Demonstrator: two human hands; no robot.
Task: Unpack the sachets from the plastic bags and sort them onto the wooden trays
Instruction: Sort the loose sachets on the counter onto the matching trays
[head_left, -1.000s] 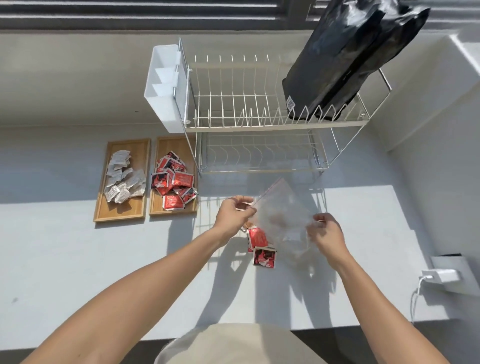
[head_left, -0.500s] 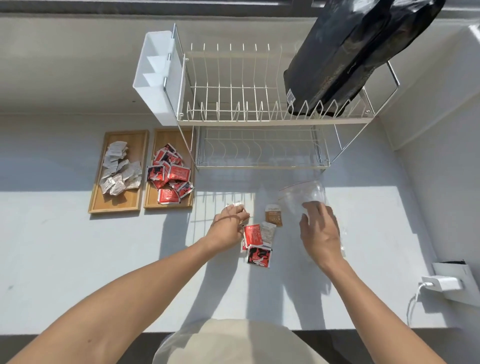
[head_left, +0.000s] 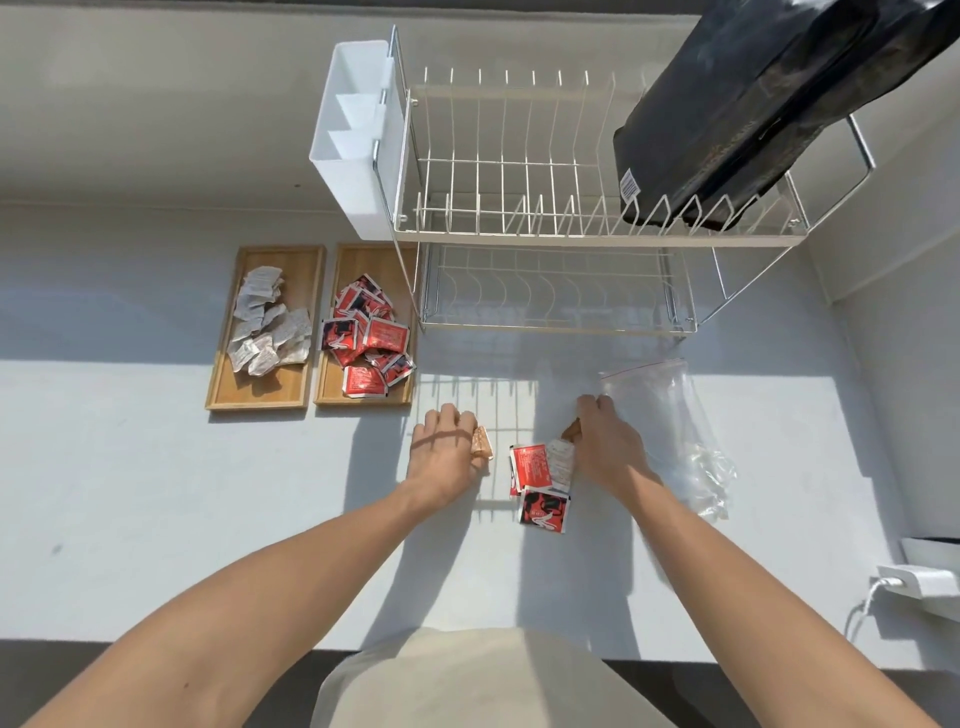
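My left hand (head_left: 444, 452) grips a small tan sachet (head_left: 482, 442) just above the counter. To its right, my right hand (head_left: 608, 449) curls its fingers down onto a brown sachet (head_left: 571, 430), beside a white sachet (head_left: 560, 461). Two red sachets (head_left: 531, 465) (head_left: 544, 512) lie between my hands. The empty clear plastic bag (head_left: 670, 415) lies flat to the right of my right hand. At the back left, one wooden tray (head_left: 260, 400) holds white sachets (head_left: 267, 325) and the other tray (head_left: 363, 399) holds red sachets (head_left: 366, 338).
A two-tier wire dish rack (head_left: 545, 228) stands behind my hands, with a white cutlery holder (head_left: 353, 140) on its left end and a black bag (head_left: 727, 104) on its top tier. A white charger (head_left: 917, 579) with its cable sits at the right edge.
My right hand let go of the plastic bag, which now lies on the counter, and came down onto the brown sachet. My left hand moved left with its sachet.
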